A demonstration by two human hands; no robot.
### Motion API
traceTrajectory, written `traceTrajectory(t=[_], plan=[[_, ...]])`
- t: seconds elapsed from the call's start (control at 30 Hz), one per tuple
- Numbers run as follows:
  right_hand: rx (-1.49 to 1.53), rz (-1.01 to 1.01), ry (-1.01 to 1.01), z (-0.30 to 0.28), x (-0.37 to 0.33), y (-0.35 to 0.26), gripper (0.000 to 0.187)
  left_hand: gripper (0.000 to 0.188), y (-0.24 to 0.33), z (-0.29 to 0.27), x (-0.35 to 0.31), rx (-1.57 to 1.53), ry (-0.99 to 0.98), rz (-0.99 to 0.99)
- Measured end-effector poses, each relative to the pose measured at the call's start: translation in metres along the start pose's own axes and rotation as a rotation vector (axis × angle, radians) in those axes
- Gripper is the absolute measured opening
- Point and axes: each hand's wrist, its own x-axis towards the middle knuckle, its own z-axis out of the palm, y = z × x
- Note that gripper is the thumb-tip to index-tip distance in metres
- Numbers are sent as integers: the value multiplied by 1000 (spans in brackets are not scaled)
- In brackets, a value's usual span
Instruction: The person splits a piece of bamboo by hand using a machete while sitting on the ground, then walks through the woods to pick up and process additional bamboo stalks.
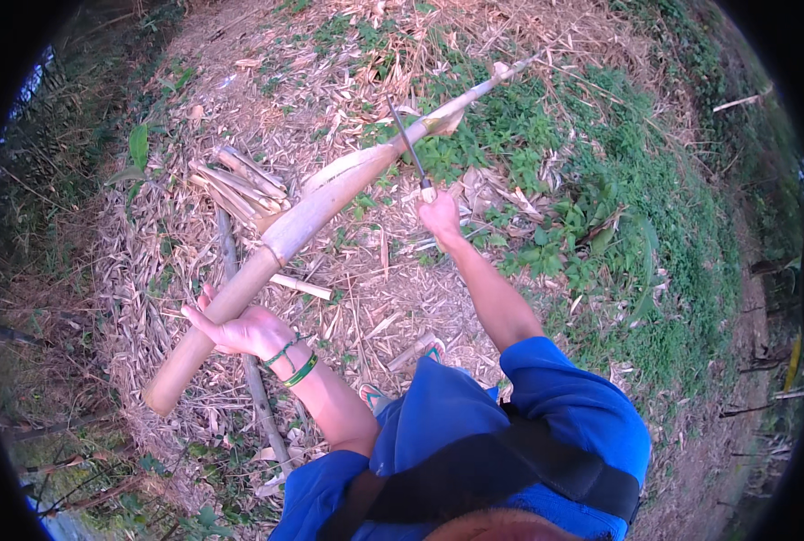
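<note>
A long bamboo pole (307,225) slants from the lower left to the upper right, with pale papery sheath along its far half. My left hand (251,331), wearing green wrist bands, is under the thick near end, palm up, and the pole lies in its grip. Some of its fingers are hidden behind the pole. My right hand (438,215) is closed round the handle of a long knife (407,142). The dark narrow blade crosses the pole beyond its middle; whether it touches or cuts in, I cannot tell.
Left of the pole lies a pile of split bamboo pieces (240,187). A grey stick (260,401) runs along the ground below the pole. A cut bamboo strip (301,288) lies near my left hand. Green plants (618,198) grow at the right, dry leaves (150,261) at the left.
</note>
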Motion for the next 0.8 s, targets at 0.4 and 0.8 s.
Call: traceTrajectory(t=[0.4,0.8], plan=[[680,254,-599,-99,40,-28,7,19,-12,13,14,-43,-232,74],[97,-145,15,-128,-21,-19,17,26,-1,33,-16,-116,-439,22]])
